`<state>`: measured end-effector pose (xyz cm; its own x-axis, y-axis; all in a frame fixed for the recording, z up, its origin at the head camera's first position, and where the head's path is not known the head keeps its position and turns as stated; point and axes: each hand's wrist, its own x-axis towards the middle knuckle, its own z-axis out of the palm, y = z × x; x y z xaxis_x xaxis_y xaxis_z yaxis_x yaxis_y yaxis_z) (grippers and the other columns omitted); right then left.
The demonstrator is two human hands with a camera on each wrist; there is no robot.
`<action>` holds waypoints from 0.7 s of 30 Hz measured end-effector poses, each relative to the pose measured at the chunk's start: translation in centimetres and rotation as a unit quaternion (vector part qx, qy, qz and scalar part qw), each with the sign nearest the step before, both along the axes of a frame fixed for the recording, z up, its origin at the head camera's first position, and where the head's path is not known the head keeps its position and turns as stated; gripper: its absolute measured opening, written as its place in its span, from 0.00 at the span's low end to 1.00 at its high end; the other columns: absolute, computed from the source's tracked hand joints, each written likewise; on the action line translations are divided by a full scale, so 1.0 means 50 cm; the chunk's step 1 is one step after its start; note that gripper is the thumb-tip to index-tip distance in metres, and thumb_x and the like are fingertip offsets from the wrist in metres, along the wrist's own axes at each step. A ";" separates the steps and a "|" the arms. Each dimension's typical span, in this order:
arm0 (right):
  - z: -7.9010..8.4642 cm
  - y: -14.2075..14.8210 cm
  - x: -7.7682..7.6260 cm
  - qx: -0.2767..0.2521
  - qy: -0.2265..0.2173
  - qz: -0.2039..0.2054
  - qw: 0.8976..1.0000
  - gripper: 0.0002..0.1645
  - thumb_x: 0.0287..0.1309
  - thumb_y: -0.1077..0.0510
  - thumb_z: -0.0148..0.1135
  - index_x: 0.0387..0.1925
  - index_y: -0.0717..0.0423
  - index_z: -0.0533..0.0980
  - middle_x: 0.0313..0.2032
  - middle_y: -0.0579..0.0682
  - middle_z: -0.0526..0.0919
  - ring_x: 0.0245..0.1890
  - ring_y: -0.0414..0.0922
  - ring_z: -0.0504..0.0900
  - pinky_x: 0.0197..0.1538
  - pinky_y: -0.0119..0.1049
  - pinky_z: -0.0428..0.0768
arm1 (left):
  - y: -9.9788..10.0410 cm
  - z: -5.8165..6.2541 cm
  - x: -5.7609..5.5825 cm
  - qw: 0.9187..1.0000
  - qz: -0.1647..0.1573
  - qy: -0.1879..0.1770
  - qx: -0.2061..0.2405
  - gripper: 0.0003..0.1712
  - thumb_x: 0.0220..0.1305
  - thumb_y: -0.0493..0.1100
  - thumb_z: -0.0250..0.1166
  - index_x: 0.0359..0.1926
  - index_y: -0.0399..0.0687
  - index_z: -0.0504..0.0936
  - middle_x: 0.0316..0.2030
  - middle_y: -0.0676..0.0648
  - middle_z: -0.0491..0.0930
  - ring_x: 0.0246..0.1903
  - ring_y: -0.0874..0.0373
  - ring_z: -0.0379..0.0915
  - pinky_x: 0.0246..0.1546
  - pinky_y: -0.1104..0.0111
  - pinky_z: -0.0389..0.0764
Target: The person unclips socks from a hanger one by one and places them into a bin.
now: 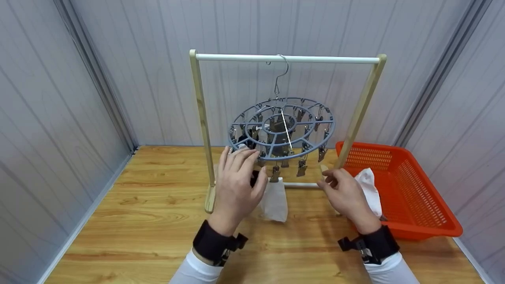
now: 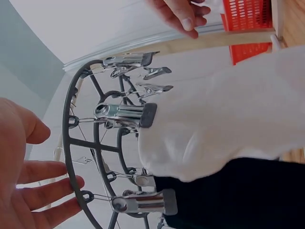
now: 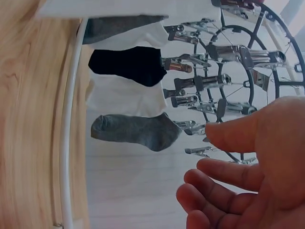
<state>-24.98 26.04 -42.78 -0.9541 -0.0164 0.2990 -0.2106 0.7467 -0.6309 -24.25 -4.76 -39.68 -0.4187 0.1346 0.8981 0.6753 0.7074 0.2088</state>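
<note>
A round grey drying hanger (image 1: 330, 136) with several metal clips hangs by its hook from the rack's white bar. My left hand (image 1: 236, 177) is at the hanger's near left rim. In the left wrist view its fairly straight fingers (image 2: 50, 193) reach the ring, the thumb standing apart. A white sock (image 1: 275, 201) hangs from a metal clip (image 2: 126, 114) at the front edge, beside a black sock (image 2: 219, 195). Farther in hang a grey sock (image 3: 138, 131) and another black sock (image 3: 126, 64). My right hand (image 1: 347, 195) hovers right of the hanger, fingers loosely bent, holding nothing.
The wooden rack's right post (image 1: 363, 106) stands close behind my right hand. An orange basket (image 1: 430, 193) sits at the right on the wooden table (image 1: 158, 236), with a white cloth item (image 1: 370, 191) at its left side. Pale panel walls (image 1: 158, 79) enclose the table.
</note>
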 end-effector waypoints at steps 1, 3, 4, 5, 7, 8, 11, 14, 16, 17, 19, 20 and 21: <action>-0.001 -0.002 0.000 -0.001 -0.003 0.006 1.000 0.23 0.77 0.53 0.72 0.63 0.63 0.83 0.50 0.58 0.84 0.48 0.53 0.84 0.52 0.50 0.82 | 0.001 -0.001 0.001 1.000 -0.003 0.000 -0.003 0.19 0.76 0.43 0.68 0.60 0.36 0.89 0.58 0.41 0.88 0.64 0.41 0.81 0.83 0.40 0.58; -0.004 -0.005 -0.001 -0.007 -0.006 0.022 1.000 0.26 0.75 0.52 0.74 0.65 0.63 0.82 0.51 0.58 0.85 0.49 0.54 0.84 0.54 0.52 0.83 | 0.002 -0.001 0.002 1.000 -0.006 -0.001 -0.008 0.19 0.77 0.43 0.68 0.61 0.37 0.89 0.58 0.41 0.88 0.64 0.42 0.81 0.83 0.40 0.58; -0.006 -0.007 -0.002 -0.013 -0.009 0.032 0.999 0.27 0.74 0.52 0.75 0.66 0.63 0.82 0.52 0.59 0.85 0.51 0.55 0.84 0.55 0.53 0.84 | 0.003 -0.001 0.003 1.000 -0.008 0.000 -0.010 0.19 0.77 0.43 0.67 0.61 0.37 0.89 0.58 0.41 0.88 0.64 0.43 0.81 0.83 0.40 0.58; -0.009 -0.009 -0.003 -0.017 -0.011 0.042 0.999 0.29 0.73 0.51 0.76 0.67 0.63 0.81 0.54 0.59 0.86 0.52 0.55 0.85 0.57 0.54 0.84 | 0.004 -0.001 0.004 1.000 -0.009 0.001 -0.011 0.19 0.77 0.43 0.67 0.61 0.37 0.89 0.58 0.41 0.88 0.64 0.43 0.81 0.82 0.39 0.59; -0.016 -0.014 -0.005 -0.027 -0.020 0.065 0.997 0.33 0.71 0.50 0.78 0.69 0.63 0.80 0.57 0.59 0.86 0.56 0.57 0.85 0.61 0.57 0.84 | 0.005 0.000 0.005 1.000 -0.015 0.004 -0.013 0.19 0.77 0.42 0.68 0.61 0.37 0.88 0.59 0.41 0.88 0.64 0.44 0.81 0.82 0.38 0.60; -0.020 -0.018 -0.006 -0.034 -0.027 0.076 0.996 0.35 0.70 0.49 0.79 0.70 0.62 0.79 0.59 0.59 0.86 0.59 0.58 0.85 0.63 0.58 0.83 | 0.006 0.000 0.005 1.000 -0.019 0.006 -0.012 0.19 0.76 0.42 0.69 0.61 0.37 0.88 0.59 0.41 0.88 0.64 0.43 0.82 0.81 0.37 0.62; -0.033 -0.032 -0.009 -0.059 -0.048 0.112 0.991 0.40 0.68 0.47 0.80 0.73 0.60 0.77 0.64 0.58 0.86 0.63 0.59 0.84 0.68 0.60 0.82 | 0.008 0.000 0.007 0.999 -0.037 0.010 -0.009 0.21 0.74 0.41 0.72 0.63 0.35 0.87 0.59 0.39 0.87 0.63 0.43 0.82 0.79 0.37 0.66; -0.048 -0.048 -0.012 -0.093 -0.068 0.148 0.982 0.41 0.69 0.47 0.79 0.75 0.60 0.75 0.66 0.59 0.85 0.66 0.59 0.83 0.70 0.60 0.80 | 0.010 0.002 0.010 0.998 -0.057 0.010 -0.007 0.25 0.74 0.41 0.72 0.66 0.33 0.84 0.59 0.38 0.86 0.63 0.43 0.82 0.77 0.40 0.70; -0.060 -0.058 -0.015 -0.122 -0.082 0.171 0.974 0.42 0.70 0.49 0.79 0.76 0.62 0.73 0.67 0.61 0.84 0.68 0.60 0.82 0.73 0.61 0.78 | 0.011 0.004 0.012 0.998 -0.068 0.012 -0.008 0.27 0.75 0.41 0.71 0.68 0.33 0.82 0.59 0.37 0.86 0.63 0.44 0.82 0.77 0.44 0.72; -0.065 -0.062 -0.016 -0.136 -0.090 0.178 0.970 0.43 0.70 0.49 0.78 0.77 0.63 0.72 0.68 0.61 0.83 0.70 0.60 0.81 0.74 0.62 0.77 | 0.013 0.005 0.012 0.997 -0.075 0.017 -0.008 0.27 0.74 0.41 0.71 0.69 0.32 0.82 0.59 0.38 0.86 0.62 0.44 0.82 0.77 0.46 0.73; -0.073 -0.068 -0.018 -0.163 -0.106 0.184 0.964 0.45 0.70 0.50 0.78 0.78 0.64 0.70 0.70 0.63 0.82 0.71 0.61 0.80 0.75 0.62 0.75 | 0.016 0.006 0.012 0.995 -0.090 0.035 -0.007 0.28 0.72 0.40 0.72 0.68 0.32 0.82 0.58 0.38 0.86 0.61 0.44 0.83 0.75 0.47 0.75; -0.076 -0.071 -0.019 -0.175 -0.113 0.184 0.961 0.46 0.70 0.50 0.78 0.79 0.65 0.69 0.70 0.64 0.81 0.71 0.61 0.80 0.75 0.62 0.75 | 0.017 0.006 0.011 0.994 -0.098 0.045 -0.007 0.28 0.71 0.40 0.72 0.68 0.32 0.82 0.57 0.38 0.87 0.60 0.45 0.83 0.74 0.49 0.77; -0.080 -0.072 -0.021 -0.185 -0.118 0.184 0.958 0.46 0.70 0.50 0.78 0.79 0.65 0.68 0.71 0.64 0.81 0.71 0.61 0.79 0.76 0.62 0.75 | 0.018 0.006 0.011 0.993 -0.105 0.058 -0.006 0.28 0.70 0.40 0.72 0.67 0.32 0.83 0.56 0.39 0.87 0.58 0.45 0.84 0.71 0.50 0.79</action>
<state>-26.01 22.42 -46.77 -0.9460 -0.2988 0.1255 -0.2349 0.3655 -0.9007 -23.70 -3.85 -39.37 -0.2747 0.2198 0.9361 0.8275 0.5498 0.1137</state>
